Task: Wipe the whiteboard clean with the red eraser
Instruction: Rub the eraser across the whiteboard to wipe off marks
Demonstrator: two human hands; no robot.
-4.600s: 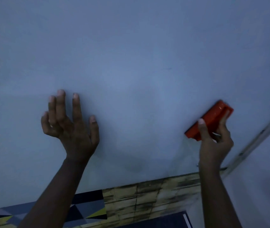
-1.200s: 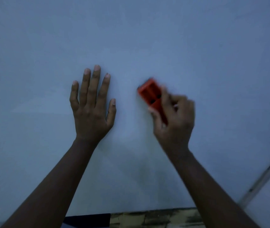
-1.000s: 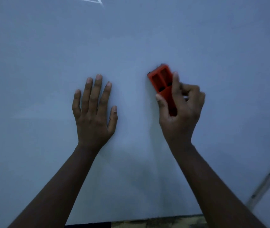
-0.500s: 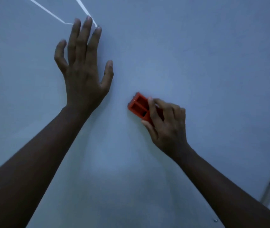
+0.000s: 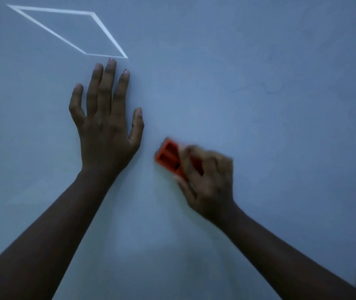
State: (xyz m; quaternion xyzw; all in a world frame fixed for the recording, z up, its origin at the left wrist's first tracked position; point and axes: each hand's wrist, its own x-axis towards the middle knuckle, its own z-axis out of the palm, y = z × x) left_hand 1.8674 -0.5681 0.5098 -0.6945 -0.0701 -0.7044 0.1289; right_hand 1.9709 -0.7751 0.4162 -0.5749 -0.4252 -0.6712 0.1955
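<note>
With the left hand (image 5: 105, 126) flat, fingers straight, bracing the whiteboard (image 5: 248, 72), the right hand (image 5: 205, 180) grips the red eraser (image 5: 168, 155) just beside it; keep pressure even, strokes overlapping.

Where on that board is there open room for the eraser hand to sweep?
The whiteboard is bare right of and above the right hand, which grips the red eraser. Leftward it is tight: the left hand lies flat close by, its fingertips just under the white outline.
</note>
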